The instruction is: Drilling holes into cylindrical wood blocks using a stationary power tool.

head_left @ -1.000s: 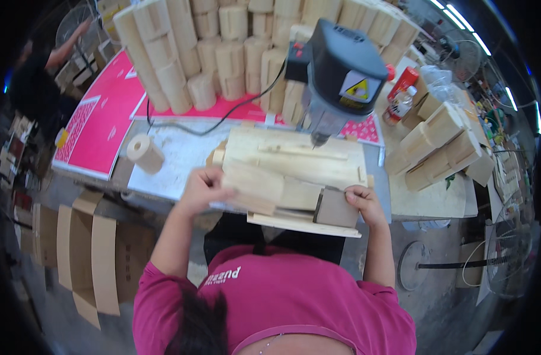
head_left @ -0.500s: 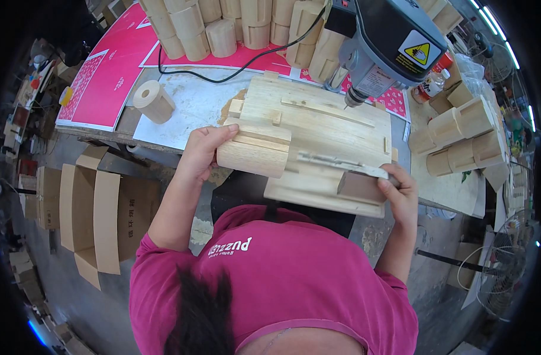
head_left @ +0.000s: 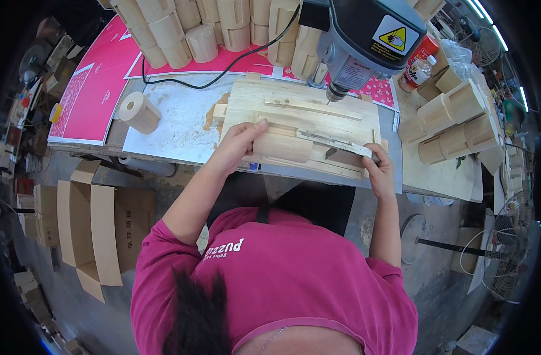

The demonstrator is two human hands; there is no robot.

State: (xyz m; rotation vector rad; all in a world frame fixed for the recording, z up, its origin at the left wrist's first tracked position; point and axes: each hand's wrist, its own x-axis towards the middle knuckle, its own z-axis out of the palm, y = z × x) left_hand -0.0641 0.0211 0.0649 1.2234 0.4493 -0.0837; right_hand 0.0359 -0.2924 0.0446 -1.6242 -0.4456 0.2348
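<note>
My left hand [head_left: 239,142] is closed round a pale wooden cylinder [head_left: 285,145] with a lengthwise groove, thumb on top. My right hand [head_left: 379,168] pinches the right end of a narrow light strip with notches [head_left: 332,142]. The strip's left end meets the cylinder at its groove; how far it goes in, I cannot tell. Below the strip is a brown flat piece [head_left: 345,157], partly hidden; whether my right hand holds it too is unclear. Both hands are over the near part of a wooden board with raised battens [head_left: 323,111] on the table.
A drill press [head_left: 365,44] overhangs the board's far side, its bit [head_left: 329,102] pointing down. A bored wooden cylinder [head_left: 140,113] stands at left. Several grooved cylinders [head_left: 235,35] are stacked behind a black cable [head_left: 223,78]; more lie at right [head_left: 454,127]. An open carton [head_left: 105,231] sits on the floor.
The cylinder has moved right and the strip slightly left, so the gap between them has closed. Both hands are now nearer each other, and the view has shifted a little.
</note>
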